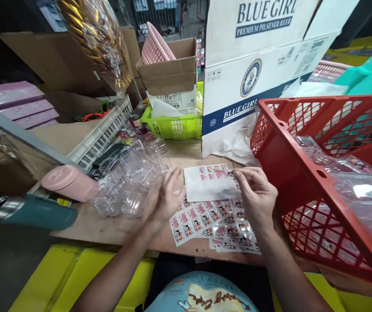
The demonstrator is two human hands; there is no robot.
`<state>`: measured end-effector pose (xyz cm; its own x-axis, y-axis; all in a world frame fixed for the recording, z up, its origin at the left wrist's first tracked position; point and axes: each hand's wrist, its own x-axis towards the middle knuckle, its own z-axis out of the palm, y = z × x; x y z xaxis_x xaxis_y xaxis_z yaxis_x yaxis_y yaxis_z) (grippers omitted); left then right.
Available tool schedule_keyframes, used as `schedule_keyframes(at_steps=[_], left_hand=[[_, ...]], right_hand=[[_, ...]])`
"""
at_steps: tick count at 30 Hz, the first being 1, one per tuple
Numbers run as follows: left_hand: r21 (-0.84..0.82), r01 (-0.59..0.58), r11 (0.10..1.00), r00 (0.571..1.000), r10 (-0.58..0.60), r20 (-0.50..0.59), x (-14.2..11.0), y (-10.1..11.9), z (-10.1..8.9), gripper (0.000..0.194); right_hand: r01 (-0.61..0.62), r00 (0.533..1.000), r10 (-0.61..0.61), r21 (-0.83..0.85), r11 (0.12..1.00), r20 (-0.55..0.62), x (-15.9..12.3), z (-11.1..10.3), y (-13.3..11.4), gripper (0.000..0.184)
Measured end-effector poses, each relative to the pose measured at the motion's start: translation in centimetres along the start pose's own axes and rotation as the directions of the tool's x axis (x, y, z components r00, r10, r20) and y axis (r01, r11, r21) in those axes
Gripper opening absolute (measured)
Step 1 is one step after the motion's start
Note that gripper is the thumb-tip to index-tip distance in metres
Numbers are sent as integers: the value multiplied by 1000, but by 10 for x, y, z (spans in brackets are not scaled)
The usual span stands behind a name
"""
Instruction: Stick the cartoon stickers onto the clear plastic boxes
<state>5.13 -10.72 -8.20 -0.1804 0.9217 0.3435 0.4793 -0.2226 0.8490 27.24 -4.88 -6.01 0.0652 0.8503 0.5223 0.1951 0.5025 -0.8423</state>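
A partly used sticker sheet [211,190], mostly bare white with pink and cat stickers along its far edge, lies on other sheets. My right hand [259,195] is closed in a pinch over its right edge, with a small sticker [230,173] at the fingertips. Smeared by motion, my left hand [168,195] hovers at the sheet's left side; whether it holds anything is unclear. Several printed cat sticker sheets [194,221] spread toward the table's front edge. Left of my left hand is a heap of clear plastic containers [134,177].
A red crate [286,160] with clear packages [361,186] stands at right. Behind are a Blue Girl carton [228,99] and a lime basket [176,127]. A pink bottle [69,182] and a teal bottle [46,212] lie at left. A blue balloon-like shape [173,299] is below.
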Motion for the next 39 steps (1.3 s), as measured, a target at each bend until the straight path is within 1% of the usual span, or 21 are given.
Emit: schedule_keyframes(at_steps=[1, 3, 5, 7, 9, 11, 13, 15, 17, 18, 20, 23, 26, 29, 30, 32, 34, 35, 36, 37, 39], left_hand=[[202, -59, 978, 995, 75, -72, 3, -5, -13, 58], [505, -126, 854, 983, 178, -55, 11, -12, -38, 61], [680, -162, 716, 981, 194, 29, 19, -15, -54, 68], [785, -167, 596, 983, 165, 84, 25, -15, -60, 70], [844, -172, 508, 983, 142, 114, 28, -16, -58, 67], [882, -177, 437, 982, 145, 124, 26, -19, -55, 65], [911, -178, 372, 978, 173, 121, 24, -29, -51, 64], [925, -198, 325, 966, 226, 127, 25, -43, -46, 62], [922, -211, 326, 950, 292, 114, 30, -58, -42, 54], [911, -235, 340, 939, 322, 123, 33, -64, -40, 48], [883, -286, 372, 922, 358, 147, 39, -72, -39, 36], [856, -296, 424, 933, 322, 163, 41, -69, -48, 33], [798, -289, 529, 949, 267, 166, 33, -50, -59, 51], [501, -384, 776, 923, 302, 240, 12, -21, -54, 81], [327, -371, 869, 921, 300, 248, 3, -10, -48, 79], [-56, -198, 979, 948, 206, 243, -14, 11, -34, 54], [-358, 78, 931, 970, 13, 244, -25, 28, -19, 35], [-477, 184, 860, 966, -69, 247, -29, 34, -13, 33], [-586, 269, 764, 958, -148, 247, -31, 38, -8, 32], [-681, 350, 643, 937, -227, 267, -33, 41, -4, 32], [-800, 453, 393, 879, -345, 328, -36, 43, 3, 31]], right_hand=[[39, 998, -38, -21, 999, 43, 2, 8, -2, 18], [133, 958, -120, -32, 991, 259, 8, 37, -1, 50], [197, 843, -191, 41, 980, 503, 17, 82, 6, 87], [226, 684, -259, 140, 964, 682, 31, 131, 18, 110], [244, 568, -301, 193, 950, 766, 46, 171, 29, 126], [286, 512, -357, 237, 928, 781, 57, 193, 34, 133], [352, 479, -427, 278, 894, 767, 60, 197, 36, 136], [418, 497, -469, 272, 867, 730, 56, 190, 42, 133], [383, 624, -371, 146, 912, 688, 48, 180, 53, 129], [346, 665, -317, 98, 933, 676, 43, 174, 58, 128], [265, 708, -221, 37, 964, 670, 37, 162, 65, 128], [165, 746, -136, 17, 986, 652, 31, 141, 64, 125], [108, 801, -107, 34, 994, 589, 29, 117, 50, 124], [34, 831, -47, 33, 999, 554, 24, 91, 26, 124], [2, 819, -22, 35, 999, 573, 22, 82, 15, 124], [-63, 738, 13, 50, 997, 675, 19, 64, -5, 122], [-106, 650, 38, 41, 993, 759, 19, 49, -18, 114], [-116, 656, 70, 8, 993, 752, 20, 42, -21, 110], [-116, 688, 94, -19, 993, 719, 19, 35, -22, 108], [-98, 720, 95, -35, 995, 688, 17, 29, -21, 110], [-115, 732, 102, -26, 993, 673, 10, 18, -17, 117]])
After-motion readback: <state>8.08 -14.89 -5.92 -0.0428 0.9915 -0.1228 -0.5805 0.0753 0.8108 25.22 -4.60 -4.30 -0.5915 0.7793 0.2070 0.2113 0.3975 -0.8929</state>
